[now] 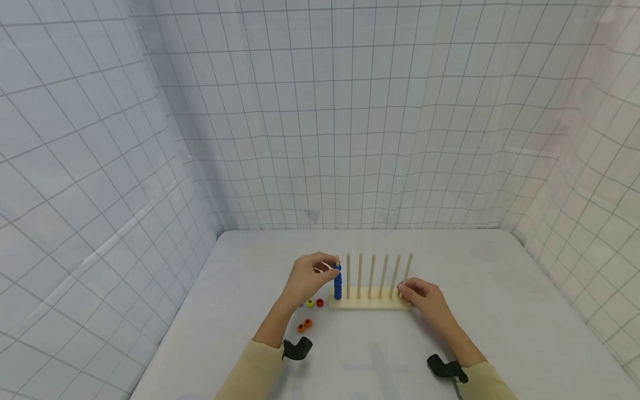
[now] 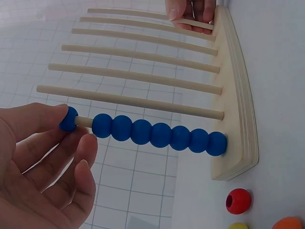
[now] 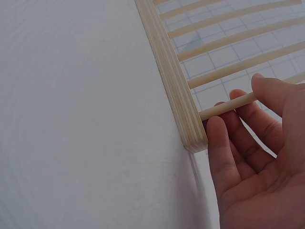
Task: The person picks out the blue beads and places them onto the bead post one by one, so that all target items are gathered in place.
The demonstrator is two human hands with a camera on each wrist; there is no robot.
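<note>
A wooden peg rack [image 1: 370,304] stands on the table, with a row of upright pegs along its base. Several blue beads [image 2: 160,135] are stacked on its leftmost peg. My left hand [image 1: 305,279] pinches one more blue bead [image 2: 70,119] between thumb and fingertip, around the top of that peg and apart from the stack below. At the other end, my right hand [image 1: 425,298] holds the rightmost peg [image 3: 228,106] low, near the base, its fingers on both sides of the wood. The other pegs, such as the second peg [image 2: 128,101], carry no beads.
Left of the rack lie a red bead [image 1: 320,303], a yellow bead [image 1: 310,303] and two orange beads [image 1: 304,325], under and beside the left forearm. White gridded sheets [image 1: 350,139] enclose the table [image 1: 370,355] at the back and sides.
</note>
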